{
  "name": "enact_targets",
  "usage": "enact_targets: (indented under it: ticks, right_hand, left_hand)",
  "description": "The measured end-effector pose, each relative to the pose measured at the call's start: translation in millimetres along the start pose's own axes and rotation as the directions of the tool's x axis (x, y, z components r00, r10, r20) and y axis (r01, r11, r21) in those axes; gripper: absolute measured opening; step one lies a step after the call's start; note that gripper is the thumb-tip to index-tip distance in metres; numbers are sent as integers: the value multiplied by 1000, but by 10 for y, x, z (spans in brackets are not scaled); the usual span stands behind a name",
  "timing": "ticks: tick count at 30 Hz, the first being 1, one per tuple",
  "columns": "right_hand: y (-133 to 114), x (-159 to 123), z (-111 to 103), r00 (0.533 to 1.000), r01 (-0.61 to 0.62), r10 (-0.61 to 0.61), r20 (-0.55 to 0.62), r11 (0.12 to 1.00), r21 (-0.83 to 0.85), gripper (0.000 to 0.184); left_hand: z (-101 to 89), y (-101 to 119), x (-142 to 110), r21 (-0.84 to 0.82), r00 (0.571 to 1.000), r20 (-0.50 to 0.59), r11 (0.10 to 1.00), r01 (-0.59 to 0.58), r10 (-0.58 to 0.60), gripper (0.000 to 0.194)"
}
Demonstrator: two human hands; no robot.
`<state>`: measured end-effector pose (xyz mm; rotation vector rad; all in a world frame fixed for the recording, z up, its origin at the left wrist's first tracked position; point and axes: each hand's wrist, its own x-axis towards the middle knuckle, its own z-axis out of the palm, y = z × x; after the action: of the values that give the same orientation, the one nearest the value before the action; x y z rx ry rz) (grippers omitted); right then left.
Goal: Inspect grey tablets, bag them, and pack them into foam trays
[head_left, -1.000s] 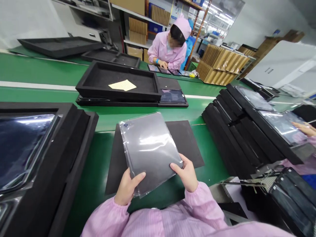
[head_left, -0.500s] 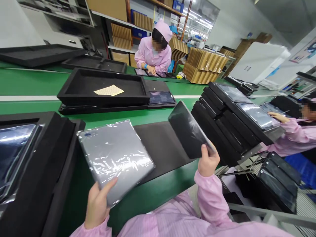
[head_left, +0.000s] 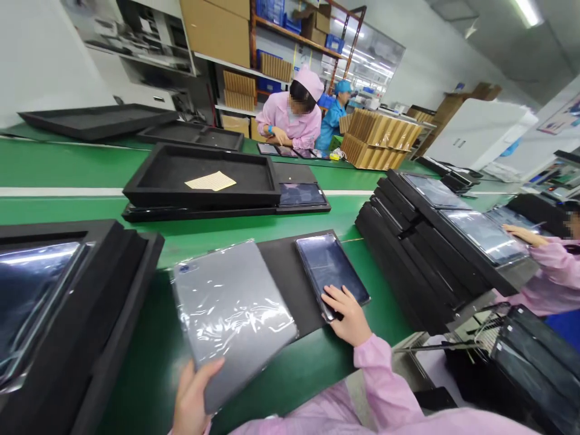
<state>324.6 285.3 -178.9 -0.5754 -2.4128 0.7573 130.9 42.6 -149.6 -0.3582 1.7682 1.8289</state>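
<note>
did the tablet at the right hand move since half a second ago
Yes, down: judged against the black mat, the tablet was tilted up in the right hand and now lies screen up over the mat's right end.

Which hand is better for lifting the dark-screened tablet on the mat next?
Probably the right hand: it rests on the near end of the dark-screened tablet, while the left hand holds the grey wrapped tablet.

We listed, on the workbench (head_left: 290, 374): one mat (head_left: 285, 266), centre. On its right part lay one tablet (head_left: 330, 266), the right hand (head_left: 347, 317) upon its near end. Left of that, in the left hand (head_left: 194, 393): a second tablet (head_left: 231, 302). Far left stood one foam-tray stack (head_left: 113, 302); right, a further stack (head_left: 408, 260); behind the mat, a foam tray (head_left: 158, 169), one sheet (head_left: 211, 180) inside.
</note>
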Motion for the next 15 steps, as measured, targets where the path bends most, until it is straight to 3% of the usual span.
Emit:
enact_targets:
  ticks: [3, 6, 11, 15]
  right_hand:
    - [-1, 124, -260, 996, -65, 62, 67, 997, 46, 44]
    - [-135, 254, -351, 989, -142, 137, 50, 984, 106, 30]
    - [-483, 440, -93, 976, -179, 203, -77, 953, 245, 35]
    - [-674, 572, 118, 954, -140, 207, -215, 946, 291, 29]
  left_hand:
    - [106, -100, -37, -30, 998, 47, 999, 39, -37, 28]
    - [198, -181, -63, -85, 994, 73, 992, 92, -86, 33]
    - [382, -159, -60, -208, 958, 263, 962, 175, -117, 36]
    - [455, -59, -5, -259, 961, 276, 963, 74, 0, 35]
